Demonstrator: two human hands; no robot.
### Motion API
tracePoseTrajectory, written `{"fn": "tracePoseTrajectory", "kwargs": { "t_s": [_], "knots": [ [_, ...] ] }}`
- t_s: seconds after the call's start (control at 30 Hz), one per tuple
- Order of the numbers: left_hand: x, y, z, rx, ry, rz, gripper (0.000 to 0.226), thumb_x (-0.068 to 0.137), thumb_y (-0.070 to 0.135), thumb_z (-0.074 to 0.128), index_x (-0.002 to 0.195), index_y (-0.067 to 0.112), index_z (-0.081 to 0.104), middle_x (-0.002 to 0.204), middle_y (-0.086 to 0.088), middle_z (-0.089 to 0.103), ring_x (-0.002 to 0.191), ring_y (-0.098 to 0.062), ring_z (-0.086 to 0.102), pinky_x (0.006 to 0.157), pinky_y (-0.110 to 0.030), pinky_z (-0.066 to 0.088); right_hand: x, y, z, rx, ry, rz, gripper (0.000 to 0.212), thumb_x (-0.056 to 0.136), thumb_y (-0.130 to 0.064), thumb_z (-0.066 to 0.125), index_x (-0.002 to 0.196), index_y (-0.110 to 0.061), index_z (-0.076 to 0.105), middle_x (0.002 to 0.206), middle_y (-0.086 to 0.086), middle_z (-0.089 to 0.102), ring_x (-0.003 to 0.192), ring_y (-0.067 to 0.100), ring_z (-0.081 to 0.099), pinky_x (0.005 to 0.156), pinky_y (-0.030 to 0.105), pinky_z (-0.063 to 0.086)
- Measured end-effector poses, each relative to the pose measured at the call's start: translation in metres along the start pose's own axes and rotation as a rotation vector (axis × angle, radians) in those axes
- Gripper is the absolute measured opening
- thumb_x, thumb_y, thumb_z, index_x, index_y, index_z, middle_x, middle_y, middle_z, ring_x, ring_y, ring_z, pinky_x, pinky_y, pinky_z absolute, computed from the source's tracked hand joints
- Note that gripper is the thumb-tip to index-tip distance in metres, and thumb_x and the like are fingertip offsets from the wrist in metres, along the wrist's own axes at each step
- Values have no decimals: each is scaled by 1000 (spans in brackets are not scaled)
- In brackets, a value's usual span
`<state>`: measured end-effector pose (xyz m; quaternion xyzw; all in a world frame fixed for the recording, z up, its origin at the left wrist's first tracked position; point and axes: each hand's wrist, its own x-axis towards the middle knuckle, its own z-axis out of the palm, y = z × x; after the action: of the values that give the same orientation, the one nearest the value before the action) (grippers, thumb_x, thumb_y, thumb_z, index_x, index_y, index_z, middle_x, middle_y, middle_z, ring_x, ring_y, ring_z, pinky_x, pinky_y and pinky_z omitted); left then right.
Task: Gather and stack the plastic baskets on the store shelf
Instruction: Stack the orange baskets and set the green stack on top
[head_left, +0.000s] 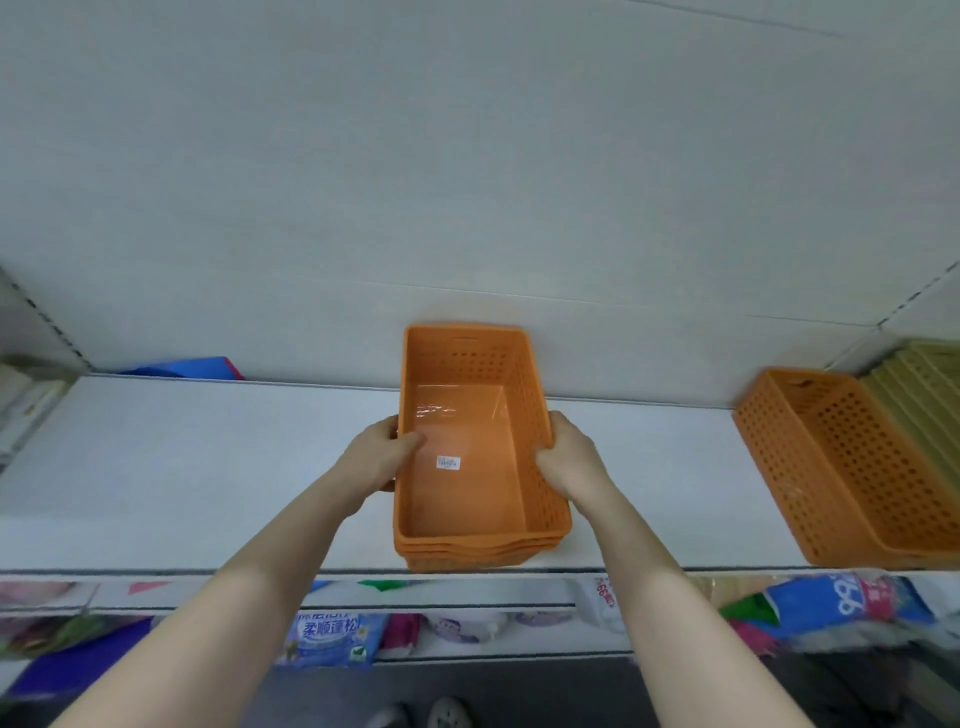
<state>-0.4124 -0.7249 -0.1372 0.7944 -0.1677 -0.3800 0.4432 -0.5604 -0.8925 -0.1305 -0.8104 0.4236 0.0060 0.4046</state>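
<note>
A stack of orange perforated plastic baskets (467, 499) rests on the white store shelf (208, 467), near its front edge at the middle. Three nested rims show at the stack's near end, and a small white label lies on the top basket's floor. My left hand (382, 452) grips the stack's left rim, thumb inside. On the opposite rim my right hand (571, 457) holds the same way. Another orange basket (852, 467) stands apart at the right end of the shelf.
Olive-green baskets (919, 395) sit behind the orange one at the far right. A blue item (182, 366) lies at the shelf's back left. Packaged goods (332, 636) fill the lower shelves. A white back panel rises behind the shelf.
</note>
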Motion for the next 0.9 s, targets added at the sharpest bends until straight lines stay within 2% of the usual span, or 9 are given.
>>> {"fn": "tracePoseTrajectory", "kwargs": {
  "t_s": [0.07, 0.17, 0.23, 0.4, 0.5, 0.6, 0.73, 0.77, 0.9],
  "knots": [
    [4, 0, 4, 72, -8, 11, 23, 94, 28, 45, 114, 22, 56, 94, 1, 67, 84, -19, 67, 61, -28, 54, -3, 6, -2, 3, 42, 14, 31, 92, -28, 48, 120, -16, 55, 107, 6, 66, 97, 29, 64, 76, 33, 48],
    [6, 4, 20, 130, 3, 32, 20, 91, 23, 46, 107, 22, 58, 91, 0, 69, 82, -22, 68, 67, -35, 58, -12, 25, -10, 33, 118, 47, 27, 93, -21, 49, 118, -16, 59, 106, 8, 68, 93, 28, 63, 72, 31, 44],
    [8, 8, 34, 166, -21, 61, 21, 90, 23, 47, 107, 21, 61, 95, -4, 71, 80, -22, 68, 66, -34, 57, -19, 40, -20, 39, 152, 64, 26, 94, -18, 50, 118, -16, 60, 100, 5, 67, 87, 23, 61, 69, 28, 41],
    [10, 28, 87, 170, -188, 134, 41, 95, 44, 49, 123, 16, 58, 111, -8, 70, 91, -25, 69, 68, -33, 57, -38, 89, -54, 124, 275, 113, 19, 96, -15, 50, 110, -22, 60, 81, -15, 58, 69, 2, 55, 55, 17, 37],
    [10, 45, 124, 146, -267, 124, 42, 97, 46, 44, 127, 18, 56, 116, -7, 68, 98, -25, 67, 77, -37, 58, -44, 119, -83, 149, 271, 128, 17, 98, -21, 51, 113, -23, 60, 93, -9, 63, 80, 10, 60, 64, 21, 44],
    [10, 62, 162, 159, -285, 137, 39, 99, 45, 39, 123, 19, 56, 112, -7, 69, 94, -23, 67, 81, -39, 58, -42, 154, -123, 182, 295, 126, 31, 101, -36, 46, 121, -20, 63, 108, -3, 68, 99, 17, 64, 86, 32, 51],
    [11, 85, 217, 169, -177, 197, 43, 99, 44, 38, 132, 23, 55, 117, -7, 69, 89, -22, 68, 74, -37, 58, -33, 221, -197, -40, 599, 183, 37, 101, -27, 47, 133, -12, 58, 124, 11, 68, 115, 32, 62, 94, 38, 47],
    [10, 91, 231, 174, -145, 203, 44, 98, 45, 37, 134, 25, 54, 118, -7, 69, 88, -22, 68, 76, -39, 57, -29, 239, -215, -118, 609, 220, 39, 99, -25, 49, 135, -10, 56, 126, 13, 67, 116, 33, 62, 94, 40, 48],
    [1, 108, 276, 165, -28, 179, 53, 89, 53, 35, 131, 28, 56, 120, -10, 68, 100, -30, 64, 90, -45, 52, -14, 288, -248, -177, 332, 248, 41, 100, -25, 49, 139, -15, 54, 130, 13, 66, 117, 30, 62, 93, 35, 47]
  ]
}}
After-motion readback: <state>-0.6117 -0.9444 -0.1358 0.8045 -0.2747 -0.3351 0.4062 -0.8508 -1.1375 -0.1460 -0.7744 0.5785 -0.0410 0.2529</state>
